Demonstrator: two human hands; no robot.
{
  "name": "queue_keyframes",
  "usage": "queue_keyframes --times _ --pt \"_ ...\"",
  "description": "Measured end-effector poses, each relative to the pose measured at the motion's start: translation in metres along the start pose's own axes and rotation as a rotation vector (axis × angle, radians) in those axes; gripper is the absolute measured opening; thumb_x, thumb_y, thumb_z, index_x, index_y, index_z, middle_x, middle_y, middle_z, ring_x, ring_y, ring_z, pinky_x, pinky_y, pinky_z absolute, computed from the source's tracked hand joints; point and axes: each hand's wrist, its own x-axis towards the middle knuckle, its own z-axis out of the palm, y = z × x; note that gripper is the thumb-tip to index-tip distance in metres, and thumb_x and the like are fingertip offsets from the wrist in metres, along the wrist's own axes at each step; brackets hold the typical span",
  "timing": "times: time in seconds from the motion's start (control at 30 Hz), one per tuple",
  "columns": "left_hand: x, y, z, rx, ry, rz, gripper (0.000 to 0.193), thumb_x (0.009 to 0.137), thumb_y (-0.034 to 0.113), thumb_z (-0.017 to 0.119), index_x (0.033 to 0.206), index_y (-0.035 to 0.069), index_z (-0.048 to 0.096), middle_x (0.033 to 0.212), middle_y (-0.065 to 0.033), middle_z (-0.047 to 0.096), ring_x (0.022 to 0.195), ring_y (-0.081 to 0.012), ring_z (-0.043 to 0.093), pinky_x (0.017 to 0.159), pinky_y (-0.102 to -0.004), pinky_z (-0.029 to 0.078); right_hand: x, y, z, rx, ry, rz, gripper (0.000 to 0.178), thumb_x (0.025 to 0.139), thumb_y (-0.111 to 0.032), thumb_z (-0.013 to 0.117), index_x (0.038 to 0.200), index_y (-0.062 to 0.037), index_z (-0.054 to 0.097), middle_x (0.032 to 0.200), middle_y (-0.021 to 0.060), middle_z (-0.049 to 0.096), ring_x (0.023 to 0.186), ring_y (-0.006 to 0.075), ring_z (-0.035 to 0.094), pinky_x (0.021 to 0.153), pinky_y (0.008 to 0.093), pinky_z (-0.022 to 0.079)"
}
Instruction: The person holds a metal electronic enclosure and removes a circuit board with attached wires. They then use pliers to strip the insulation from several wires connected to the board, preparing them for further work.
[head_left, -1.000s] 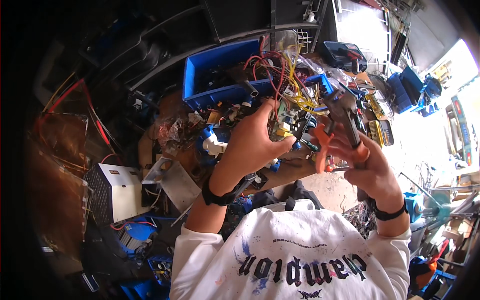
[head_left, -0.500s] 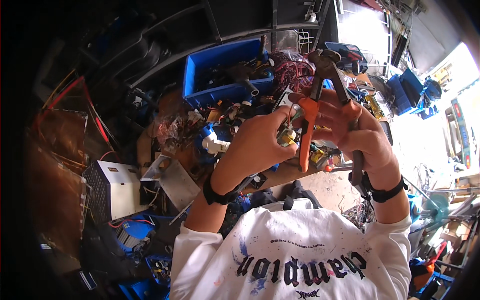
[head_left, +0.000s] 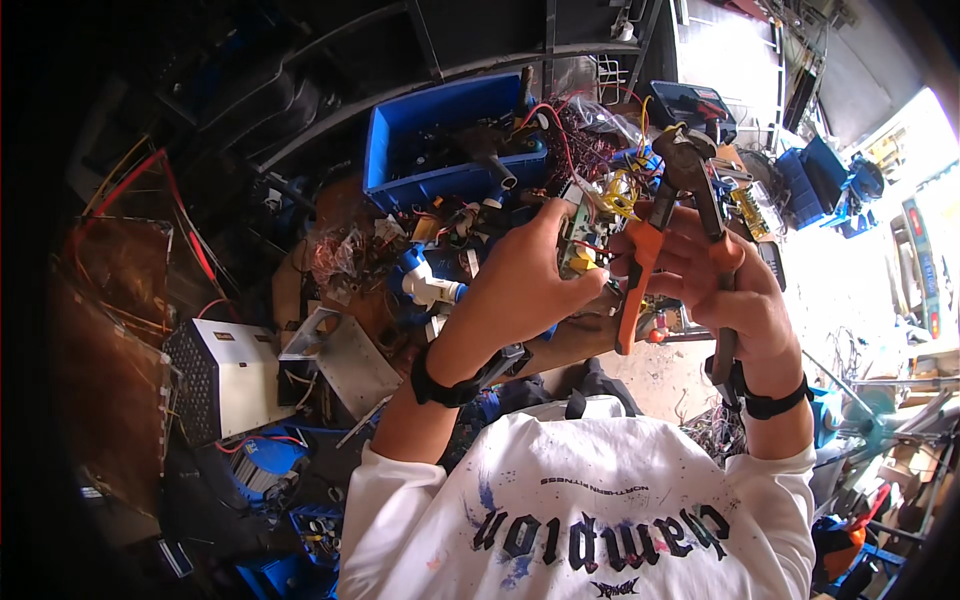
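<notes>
My left hand (head_left: 525, 265) is closed on a green circuit board (head_left: 577, 235) with a yellow part and thin wires, gripped at its edge between thumb and fingers. In my right hand (head_left: 742, 300) are large pliers (head_left: 640, 270) with orange handles, their dark jaws pointing away from me. The handles stand apart, and some of my fingers show between them. A bundle of yellow wires (head_left: 622, 195) shows just beyond the board, beside the near handle. Whether those wires join the board I cannot tell.
Behind my left hand stands a blue bin (head_left: 410, 188) of dark parts. A white and blue plastic fitting (head_left: 425, 285) lies among loose scraps on the bench. At the left are a perforated metal case (head_left: 235, 375) and a bent metal sheet (head_left: 350, 360). Tangled wires (head_left: 715, 430) lie below my right wrist.
The pliers and my right hand have shifted right, away from the board. More of the green board now shows, and red and yellow wires have come into sight behind it.
</notes>
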Motion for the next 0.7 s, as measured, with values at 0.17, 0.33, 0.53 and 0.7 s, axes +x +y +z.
queue_keyframes --times 0.17,0.33,0.53,0.7 --pt "0.001 0.004 0.006 0.037 0.102 0.109 0.058 0.074 0.022 0.069 0.122 -0.003 0.046 0.093 -0.0283 0.064 0.09 -0.0429 0.064 0.079 -0.0458 0.051 -0.002 -0.003 0.002 0.03 0.002 -0.006 0.079 0.06 0.014 0.045 0.139 0.0075 0.037 0.137 0.0229 0.049 0.124 0.0333 0.051 0.102 0.0454 0.042" --pt "0.005 0.003 0.01 0.035 0.132 0.091 0.059 0.074 0.021 0.071 0.122 -0.002 0.046 0.085 -0.0254 0.064 0.081 -0.0415 0.065 0.072 -0.0461 0.051 -0.004 -0.006 0.005 0.002 0.01 -0.026 0.081 0.06 0.015 0.043 0.14 0.0075 0.035 0.138 0.0234 0.047 0.124 0.0344 0.051 0.103 0.0458 0.042" --pt "0.007 -0.001 0.012 -0.024 0.166 0.076 0.06 0.074 0.02 0.073 0.122 -0.002 0.045 0.082 -0.0229 0.065 0.077 -0.0369 0.067 0.068 -0.0422 0.052 -0.004 0.003 -0.009 -0.013 0.071 -0.107 0.082 0.061 0.018 0.043 0.142 0.0048 0.034 0.141 0.0227 0.044 0.13 0.0351 0.046 0.106 0.0455 0.04" --pt "0.006 0.001 0.008 -0.066 0.208 -0.002 0.052 0.075 0.02 0.075 0.117 0.0 0.052 0.096 -0.0142 0.068 0.087 -0.0222 0.068 0.08 -0.0336 0.051 -0.014 -0.007 -0.007 -0.114 0.099 -0.079 0.08 0.066 0.02 0.043 0.143 0.0037 0.031 0.143 0.0215 0.042 0.132 0.0336 0.044 0.102 0.0417 0.043"
